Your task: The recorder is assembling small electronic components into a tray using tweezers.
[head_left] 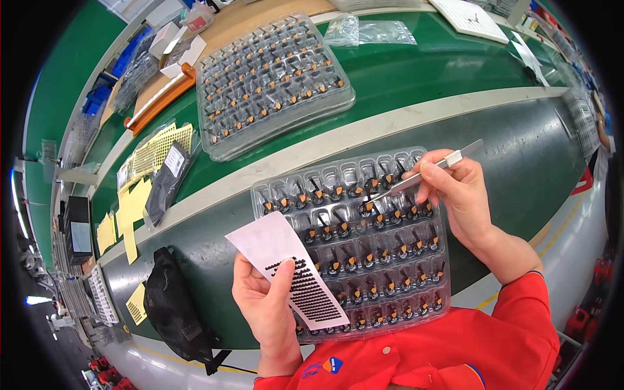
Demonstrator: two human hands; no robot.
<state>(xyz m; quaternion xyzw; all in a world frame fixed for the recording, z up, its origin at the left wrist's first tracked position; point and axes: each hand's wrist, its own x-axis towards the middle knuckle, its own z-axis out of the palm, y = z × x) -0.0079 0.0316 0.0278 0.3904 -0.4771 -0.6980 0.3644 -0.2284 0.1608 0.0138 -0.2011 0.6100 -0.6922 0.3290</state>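
Pinched between the fingers of my left hand (268,302) is a white backing sheet (312,292) with rows of small black stickers. The sheet covers part of a clear plastic tray (448,286) that lies close to my body. In the tray's pockets sit small black parts with orange tabs (368,259), several to a row. My right hand (458,188) grips metal tweezers (416,180) with a white band around them. Their tips are at a black part in an upper row of the tray. Whether the tips hold a sticker is too small to tell.
A stack of similar filled trays (273,84) stands on the green bench beyond. Yellow sticker sheets (153,153) and a dark pouch (170,179) lie at left. A black mesh bag (175,305) rests on the dark belt (513,143). Clear plastic bags (370,31) lie at the back.
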